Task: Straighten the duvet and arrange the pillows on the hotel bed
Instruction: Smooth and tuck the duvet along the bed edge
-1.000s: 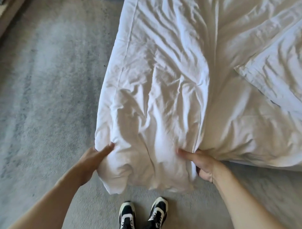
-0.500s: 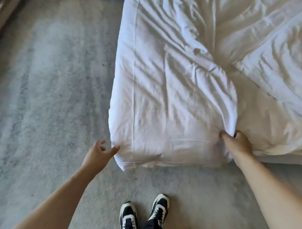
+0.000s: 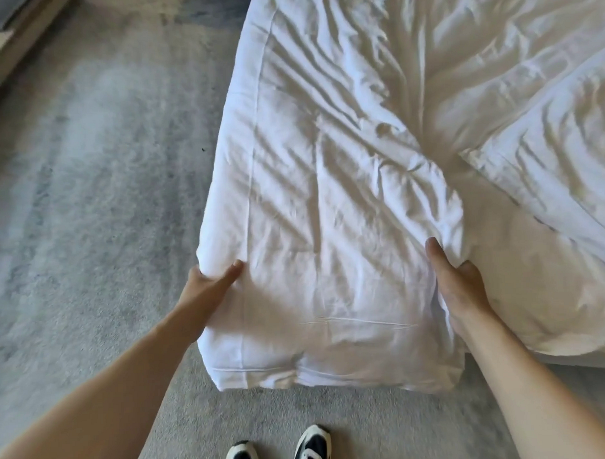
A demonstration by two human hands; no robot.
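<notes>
fingers of my left hand [image 3: 207, 284] and right hand [image 3: 459, 285] are gripping the duvet [image 3: 328, 228] corner hanging over the carpet [image 3: 86, 168].

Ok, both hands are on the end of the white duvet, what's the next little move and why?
Probably pull the duvet gently toward you and outward. The left hand grips its left edge, the right hand its right fold, and diagonal creases run across it.
</notes>
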